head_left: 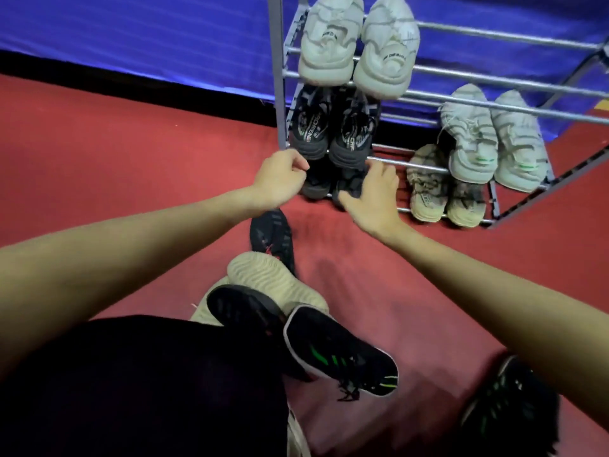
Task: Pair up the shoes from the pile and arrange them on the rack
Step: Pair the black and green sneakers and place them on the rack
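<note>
Hidden: the bottom black pair (333, 184) sits half behind both hands and under the middle rail; only the heels show.
Left hand (280, 179): fingers curled in at the left black heel; whether they pinch it or hold nothing, I cannot tell.
Right hand (372, 196): fingers spread and nearly straight, lying against the right black heel.
Rack (280, 94): grey metal; its right end and top run out of view.
On rack: white pair (359, 47) on top, lettered black pair (333, 127) in the middle, striped white pair (494, 143) to the right, tan pair (445, 196) on the bottom tier.
Pile: near the knee (148, 384), a dark shoe (273, 237), a tan shoe (263, 285) sole up, another dark one (244, 308) on it, a green-striped black shoe (342, 354).
Cut off: a second green-striped shoe (510, 400) is blurred at the lower right under the right forearm.
Open room: red carpet (131, 159) left of the rack; free rails on the top tier to the right.
</note>
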### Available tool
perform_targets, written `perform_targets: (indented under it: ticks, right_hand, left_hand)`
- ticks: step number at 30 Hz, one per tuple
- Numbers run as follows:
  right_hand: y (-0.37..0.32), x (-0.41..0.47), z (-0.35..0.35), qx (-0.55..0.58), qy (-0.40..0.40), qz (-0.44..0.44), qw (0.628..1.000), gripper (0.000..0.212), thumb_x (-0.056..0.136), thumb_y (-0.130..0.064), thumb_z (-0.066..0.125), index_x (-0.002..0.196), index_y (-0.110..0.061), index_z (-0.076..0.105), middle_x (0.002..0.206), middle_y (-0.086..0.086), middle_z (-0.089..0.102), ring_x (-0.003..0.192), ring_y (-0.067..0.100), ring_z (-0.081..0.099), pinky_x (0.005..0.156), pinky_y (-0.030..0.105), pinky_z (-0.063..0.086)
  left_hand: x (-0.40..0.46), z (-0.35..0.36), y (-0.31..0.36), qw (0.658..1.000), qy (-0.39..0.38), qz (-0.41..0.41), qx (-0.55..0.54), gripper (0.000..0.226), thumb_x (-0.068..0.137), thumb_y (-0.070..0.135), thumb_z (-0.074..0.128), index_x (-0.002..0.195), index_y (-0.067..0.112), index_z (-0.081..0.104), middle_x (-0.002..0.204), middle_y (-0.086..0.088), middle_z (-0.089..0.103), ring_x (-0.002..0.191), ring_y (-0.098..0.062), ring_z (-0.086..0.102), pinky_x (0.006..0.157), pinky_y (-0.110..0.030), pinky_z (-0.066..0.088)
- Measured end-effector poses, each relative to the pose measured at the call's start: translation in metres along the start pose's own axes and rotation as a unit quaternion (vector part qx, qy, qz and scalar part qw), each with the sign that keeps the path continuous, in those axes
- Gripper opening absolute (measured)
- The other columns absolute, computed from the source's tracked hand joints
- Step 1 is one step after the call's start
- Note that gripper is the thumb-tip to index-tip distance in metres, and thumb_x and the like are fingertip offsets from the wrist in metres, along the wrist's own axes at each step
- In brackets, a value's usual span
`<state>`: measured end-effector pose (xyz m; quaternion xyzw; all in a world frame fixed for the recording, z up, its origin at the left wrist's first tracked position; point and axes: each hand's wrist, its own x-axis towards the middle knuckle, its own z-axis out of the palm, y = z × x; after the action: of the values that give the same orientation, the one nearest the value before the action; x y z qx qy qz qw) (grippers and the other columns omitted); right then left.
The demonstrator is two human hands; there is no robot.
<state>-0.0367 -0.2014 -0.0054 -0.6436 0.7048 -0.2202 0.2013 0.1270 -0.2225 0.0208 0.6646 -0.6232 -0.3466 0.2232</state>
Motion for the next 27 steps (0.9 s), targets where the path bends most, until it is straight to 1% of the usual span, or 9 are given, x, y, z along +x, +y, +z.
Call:
perform_targets:
  ticks: [3,6,9,12,16,18,20,22,27]
  right_hand:
    - [0.02,-0.041,0.015,-0.004,-0.11,0.022,0.994,0.066,0.082,-0.025,0.065,0.135,-0.001,0.035,0.132,0.023,0.037,0.126,0.038,0.034,0.109,0.037,0.027]
    - [0.045,-0.079,0.021,-0.01,-0.199,0.072,0.977,0.063,0.084,-0.026,0.063,0.136,-0.003,0.035,0.132,0.021,0.037,0.126,0.036,0.038,0.108,0.038,0.033]
    - [0.073,-0.117,0.026,-0.017,-0.263,0.121,0.957,0.063,0.085,-0.025,0.062,0.138,-0.005,0.035,0.133,0.021,0.04,0.121,0.035,0.046,0.107,0.037,0.038]
    - [0.096,-0.152,0.029,-0.033,-0.316,0.147,0.937,0.067,0.084,-0.021,0.062,0.142,-0.006,0.031,0.138,0.021,0.041,0.127,0.034,0.045,0.107,0.033,0.036]
    - [0.118,-0.181,0.034,-0.047,-0.38,0.137,0.914,0.08,0.081,-0.019,0.066,0.148,-0.01,0.024,0.146,0.015,0.04,0.136,0.028,0.038,0.107,0.027,0.033]
    - [0.125,-0.189,0.036,-0.046,-0.396,0.133,0.907,0.074,0.082,-0.017,0.064,0.146,-0.013,0.028,0.146,0.013,0.042,0.135,0.027,0.04,0.107,0.027,0.034]
    - [0.13,-0.193,0.036,-0.028,-0.389,0.131,0.911,0.067,0.084,-0.014,0.061,0.145,-0.015,0.032,0.144,0.013,0.046,0.132,0.027,0.044,0.107,0.028,0.035]
    - [0.137,-0.194,0.034,0.003,-0.362,0.123,0.924,0.062,0.086,-0.012,0.06,0.143,-0.017,0.036,0.139,0.012,0.051,0.129,0.026,0.048,0.105,0.026,0.036]
    - [0.159,-0.193,0.016,0.11,-0.278,0.125,0.946,0.054,0.089,-0.02,0.062,0.139,-0.02,0.043,0.125,0.007,0.061,0.113,0.024,0.059,0.099,0.031,0.045]
  left_hand:
    - [-0.033,0.02,-0.022,0.984,-0.116,0.02,0.136,0.025,0.084,0.006,0.047,0.102,0.009,0.064,0.107,-0.01,0.068,0.102,-0.028,0.062,0.082,-0.025,0.042]
    - [-0.065,0.035,-0.039,0.935,-0.24,0.029,0.259,0.026,0.084,0.01,0.051,0.107,0.003,0.06,0.111,-0.013,0.066,0.104,-0.029,0.06,0.084,-0.029,0.045]
    - [-0.095,0.052,-0.049,0.896,-0.297,0.006,0.329,0.036,0.083,0.016,0.054,0.113,-0.002,0.058,0.115,-0.019,0.064,0.107,-0.033,0.06,0.087,-0.038,0.05]
    - [-0.12,0.071,-0.058,0.878,-0.328,-0.048,0.345,0.041,0.085,0.025,0.058,0.116,-0.002,0.056,0.117,-0.016,0.064,0.108,-0.032,0.061,0.081,-0.034,0.048]
    - [-0.141,0.095,-0.068,0.902,-0.294,-0.131,0.289,0.029,0.087,0.014,0.055,0.112,-0.001,0.052,0.114,-0.016,0.064,0.093,-0.029,0.061,0.07,-0.029,0.042]
    - [-0.148,0.103,-0.068,0.923,-0.245,-0.132,0.266,0.022,0.087,0.008,0.05,0.109,0.001,0.052,0.117,-0.017,0.061,0.102,-0.031,0.059,0.073,-0.029,0.041]
    - [-0.149,0.11,-0.066,0.946,-0.189,-0.095,0.245,0.022,0.09,0.01,0.05,0.11,0.001,0.053,0.117,-0.018,0.061,0.11,-0.034,0.058,0.082,-0.034,0.043]
    - [-0.148,0.115,-0.06,0.965,-0.155,-0.045,0.209,0.021,0.092,0.012,0.05,0.11,0.004,0.058,0.114,-0.016,0.065,0.109,-0.034,0.059,0.086,-0.036,0.045]
    - [-0.142,0.129,-0.02,0.983,-0.107,0.063,0.132,0.026,0.094,0.015,0.049,0.114,0.015,0.065,0.109,-0.009,0.064,0.108,-0.03,0.058,0.091,-0.038,0.044]
